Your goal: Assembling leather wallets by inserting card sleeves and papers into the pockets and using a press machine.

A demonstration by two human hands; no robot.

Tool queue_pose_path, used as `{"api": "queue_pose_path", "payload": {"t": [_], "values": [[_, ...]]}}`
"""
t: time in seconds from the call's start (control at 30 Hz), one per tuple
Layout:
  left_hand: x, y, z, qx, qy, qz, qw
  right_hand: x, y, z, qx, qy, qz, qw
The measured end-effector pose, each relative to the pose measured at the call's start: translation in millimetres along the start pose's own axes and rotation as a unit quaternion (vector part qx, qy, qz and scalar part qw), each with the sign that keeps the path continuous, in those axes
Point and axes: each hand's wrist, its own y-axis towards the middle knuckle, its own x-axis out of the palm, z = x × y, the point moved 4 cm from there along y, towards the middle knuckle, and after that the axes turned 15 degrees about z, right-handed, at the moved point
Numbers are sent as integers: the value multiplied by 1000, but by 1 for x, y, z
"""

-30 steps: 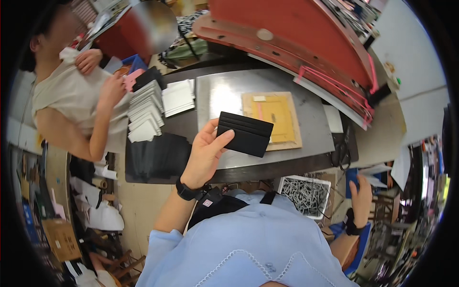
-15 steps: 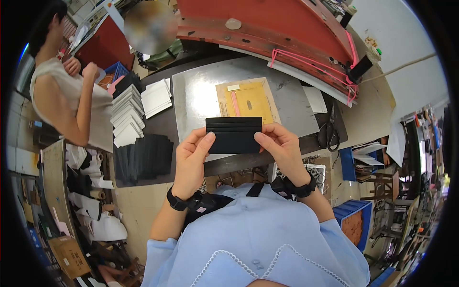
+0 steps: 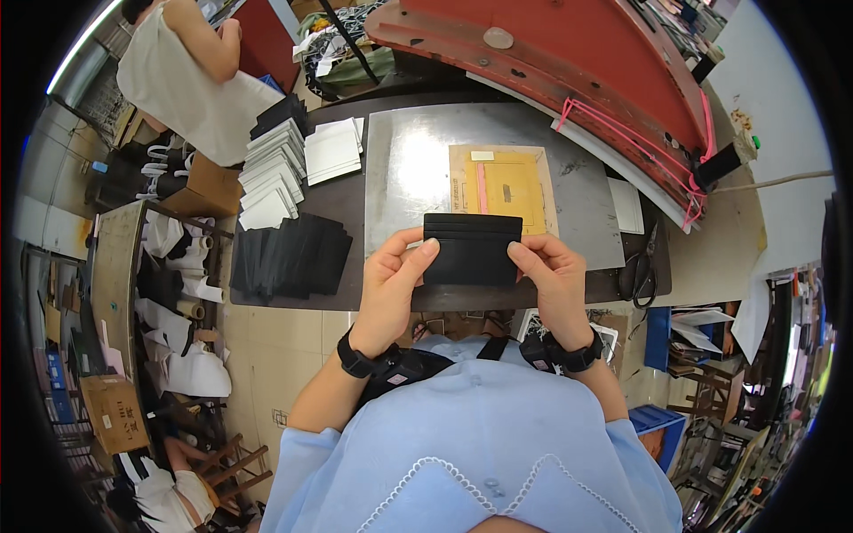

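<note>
Between my two hands I hold up a flat black card holder [image 3: 472, 251] with several slot edges across its upper part. My left hand [image 3: 396, 282] pinches its left edge, thumb on the front face. On the opposite edge, my right hand [image 3: 551, 277] grips it the same way, thumb in front and fingers behind. Just beyond it a yellow template board [image 3: 511, 191] with a pink strip rests on a grey metal plate [image 3: 404, 209]. The card holder overlaps the board's near edge in view.
Left of the plate lie fanned black pieces [image 3: 293, 256], a row of white pieces [image 3: 274, 169] and a white stack [image 3: 334, 153]. Black scissors [image 3: 641, 266] lie at the table's right. A red machine [image 3: 551, 62] with pink cord overhangs the back. A person [image 3: 191, 80] stands far left.
The whole view has shifted, so table, plate and hands appear further right. The person at far left has turned away. Both hands still hold the card holder.
</note>
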Motion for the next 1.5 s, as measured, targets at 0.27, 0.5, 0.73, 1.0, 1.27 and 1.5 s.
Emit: {"api": "queue_pose_path", "payload": {"t": [0.27, 0.5, 0.73, 1.0, 1.27, 1.5], "values": [[-17, 4, -7, 107, 56, 54, 991, 12, -17, -22, -371, -199, 47, 906], [-39, 0, -10, -50, -17, -11, 999, 69, -45, -5, -530, -247, -255, 770], [-120, 23, 19, 269, 423, 185, 846, 64, -26, -7, -430, -286, -235, 824], [-98, 3, 52, 405, 256, -84, 874, 65, 1, 3, 24, -155, -217, 963], [-122, 23, 36, 131, 35, 26, 990, 124, -2, 43, 171, -30, -228, 958], [-129, 34, 21, 71, 81, -7, 994, 141, -7, 49, 60, -86, -255, 961]]}}
